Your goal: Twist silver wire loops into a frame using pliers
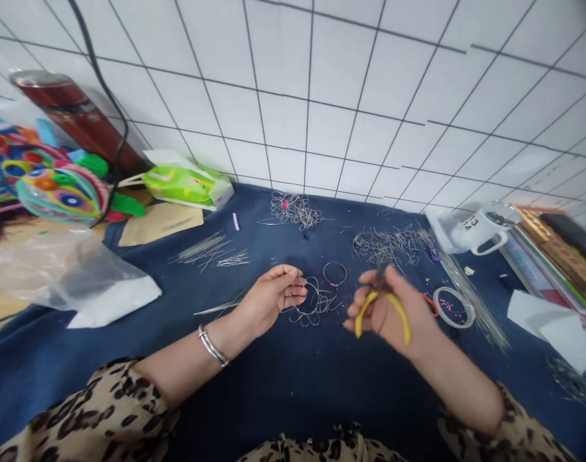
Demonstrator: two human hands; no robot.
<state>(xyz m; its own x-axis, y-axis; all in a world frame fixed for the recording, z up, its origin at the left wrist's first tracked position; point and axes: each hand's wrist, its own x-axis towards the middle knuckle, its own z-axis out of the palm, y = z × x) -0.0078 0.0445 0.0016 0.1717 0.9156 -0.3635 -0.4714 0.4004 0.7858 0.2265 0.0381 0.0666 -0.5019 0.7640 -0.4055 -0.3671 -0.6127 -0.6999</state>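
My left hand (268,298), a silver bangle on its wrist, is closed in a pinch on a thin looped wire (316,314). The loops spread out to the right of the fingers, just over the blue cloth. Pliers (402,312) with yellow handles lie across the palm of my right hand (418,314), held by thumb and fingers; their dark jaws point away from me and are blurred. Between the hands, a round wire ring (335,263) with small pink beads rests on the cloth.
Tangled wire pieces (389,245) and a second wire heap (297,212) lie farther back. Straight wires (199,249) are at left. A tape-like ring (454,308) surrounds pink beads. A white mug (475,231) and books stand right; a green tissue pack (187,183) stands left.
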